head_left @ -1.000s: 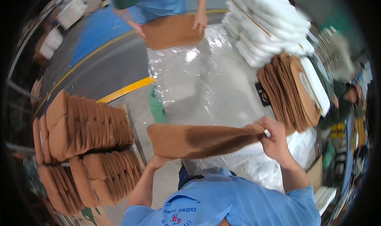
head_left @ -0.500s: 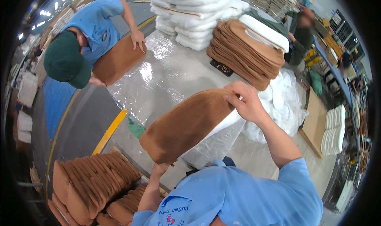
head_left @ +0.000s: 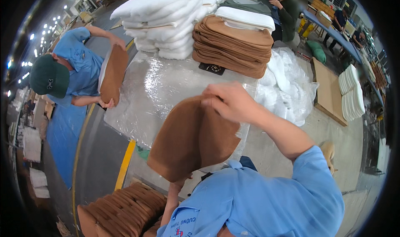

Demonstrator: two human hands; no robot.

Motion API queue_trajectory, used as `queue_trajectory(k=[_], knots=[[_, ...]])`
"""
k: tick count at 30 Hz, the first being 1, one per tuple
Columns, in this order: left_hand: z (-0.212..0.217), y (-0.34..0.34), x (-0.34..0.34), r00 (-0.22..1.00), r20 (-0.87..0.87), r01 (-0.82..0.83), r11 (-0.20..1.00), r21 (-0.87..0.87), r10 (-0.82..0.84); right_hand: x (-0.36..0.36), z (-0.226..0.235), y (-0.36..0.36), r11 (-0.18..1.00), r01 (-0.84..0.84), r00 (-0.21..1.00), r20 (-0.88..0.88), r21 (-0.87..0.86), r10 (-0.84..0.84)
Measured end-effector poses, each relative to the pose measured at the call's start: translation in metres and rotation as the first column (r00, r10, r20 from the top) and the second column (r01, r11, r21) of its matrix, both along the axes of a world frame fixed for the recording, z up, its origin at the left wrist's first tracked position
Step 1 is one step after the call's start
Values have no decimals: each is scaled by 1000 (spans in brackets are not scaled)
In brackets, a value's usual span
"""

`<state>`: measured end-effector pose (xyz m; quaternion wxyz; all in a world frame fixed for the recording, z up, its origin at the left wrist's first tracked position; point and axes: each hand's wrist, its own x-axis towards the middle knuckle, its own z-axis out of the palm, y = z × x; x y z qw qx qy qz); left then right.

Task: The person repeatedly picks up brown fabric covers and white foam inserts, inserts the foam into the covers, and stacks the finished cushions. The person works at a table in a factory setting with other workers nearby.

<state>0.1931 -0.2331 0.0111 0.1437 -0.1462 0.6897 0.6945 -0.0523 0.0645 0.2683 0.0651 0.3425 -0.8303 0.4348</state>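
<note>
A brown fabric pad [head_left: 179, 137] hangs in front of me, bent along a crease down its middle. My right hand [head_left: 229, 101] pinches its upper edge, thumb and fingers closed. At the pad's lower edge is my left hand [head_left: 180, 186], closed on it, with most of its fingers hidden behind the fabric. The pad is held over the near side of a table [head_left: 133, 91] covered in clear plastic. Beyond it, a stack of similar brown pads [head_left: 233, 45] carries a white pad [head_left: 246, 17] on top.
A tall pile of white padding [head_left: 162, 20] stands at the table's far side. At left, a co-worker in a green cap [head_left: 50, 76] holds another brown pad [head_left: 113, 74]. Bundled brown pads [head_left: 121, 208] sit low at my left. Crumpled plastic [head_left: 287, 87] lies right of the table.
The pad has gone from nearly flat to folded inward at its middle, its white underside now out of sight. My right hand has moved left. The co-worker has tilted their pad upright.
</note>
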Motion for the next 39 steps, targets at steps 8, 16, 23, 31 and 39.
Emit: queue_trajectory(k=[8,16,23,31,39], knots=[[-5,1,1,998,25,-53,995,82,51,-24,-41,37,978,100,991,71,185,-115],[-5,-4,-14,998,36,-46,998,32,45,-2,-53,61,990,140,959,251,-18,-131],[-13,-8,-11,992,102,-69,996,-62,75,38,-73,89,986,75,929,369,-146,-15],[38,-62,-18,951,50,178,405,-897,-306,101,-76,104,941,67,949,314,-331,43],[128,-26,-180,925,-254,92,814,-574,-284,139,-96,111,901,180,961,264,-395,-76]])
